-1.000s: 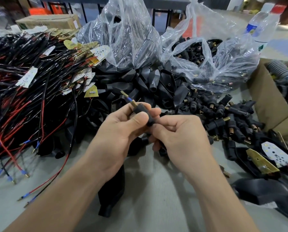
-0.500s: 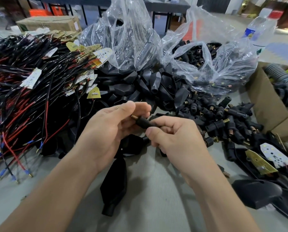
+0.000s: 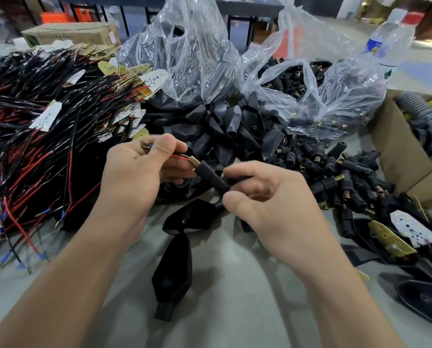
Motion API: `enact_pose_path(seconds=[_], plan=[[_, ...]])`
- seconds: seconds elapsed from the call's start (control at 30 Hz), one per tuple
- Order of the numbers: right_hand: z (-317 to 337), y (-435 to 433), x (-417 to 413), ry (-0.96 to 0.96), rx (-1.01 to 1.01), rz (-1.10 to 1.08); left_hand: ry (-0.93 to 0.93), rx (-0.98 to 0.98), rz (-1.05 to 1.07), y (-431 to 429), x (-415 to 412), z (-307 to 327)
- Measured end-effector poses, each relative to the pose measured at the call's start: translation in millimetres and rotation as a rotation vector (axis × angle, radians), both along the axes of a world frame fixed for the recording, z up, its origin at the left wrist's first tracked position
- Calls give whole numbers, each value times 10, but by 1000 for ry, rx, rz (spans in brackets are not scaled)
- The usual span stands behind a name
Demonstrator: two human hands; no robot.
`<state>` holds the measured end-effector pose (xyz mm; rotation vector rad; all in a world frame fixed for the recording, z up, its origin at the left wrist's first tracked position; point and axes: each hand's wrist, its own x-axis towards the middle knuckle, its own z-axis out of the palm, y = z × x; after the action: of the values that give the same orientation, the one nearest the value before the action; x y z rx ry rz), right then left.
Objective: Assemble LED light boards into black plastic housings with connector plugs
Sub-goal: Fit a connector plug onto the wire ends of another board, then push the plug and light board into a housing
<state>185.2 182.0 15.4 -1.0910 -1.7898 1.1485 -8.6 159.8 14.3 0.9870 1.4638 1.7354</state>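
- Connector plug [image 3: 213,177]: black with a brass tip, held mid-frame above the table and tilted, brass end toward 10 o'clock.
- Right hand [image 3: 272,212]: thumb and forefinger pinch the plug's lower end. The other fingers are loosely curled.
- Left hand [image 3: 132,179]: at 9 o'clock of the plug, fingers curled round thin red and black wires [image 3: 181,158] that run to the plug's brass end. A brass terminal [image 3: 146,146] pokes out above the thumb. The hands are close but not touching.
- Black housing [image 3: 184,219]: just below the hands at 6 o'clock. Cannot tell whether it is joined to the plug.
- Second housing [image 3: 172,275]: further toward 6, lying on the grey table [image 3: 235,297].
- Housing heap [image 3: 225,121]: 12 o'clock, spilling from a clear bag [image 3: 184,59].
- Second bag [image 3: 335,96]: 1 o'clock, holding more plugs.
- Loose plugs [image 3: 335,179]: scattered at 3 o'clock.
- Wire pile [image 3: 34,136]: 9 to 10 o'clock, red and black leads with small boards among them.
- LED board [image 3: 413,229] and brass plate [image 3: 390,241]: 4 o'clock, side by side.
- Cardboard box [image 3: 395,151]: 2 to 3 o'clock.
- Water bottle [image 3: 390,38]: 1 o'clock, far edge.
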Motion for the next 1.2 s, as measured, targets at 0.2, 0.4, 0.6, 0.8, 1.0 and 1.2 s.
enact_pose_path(seconds=[0.2,0.4,0.6,0.8,1.0,1.2], plan=[[-51,-36,-118,-33,28,-18,220,80,96,-13,65,-21],[-45,-82,-155,-21,-51,62,102,65,124,5,21,-28],[-67,-93,-151,-106,-1,47,-53,63,94,15,56,-19],[-54,-94,-98,-251,102,-17,-46,82,245,12,-54,-12],[15,-42,6,-258,88,-41,45,60,363,32,-85,-62],[34,-48,37,-312,80,-23,183,55,479,38,-188,-74]])
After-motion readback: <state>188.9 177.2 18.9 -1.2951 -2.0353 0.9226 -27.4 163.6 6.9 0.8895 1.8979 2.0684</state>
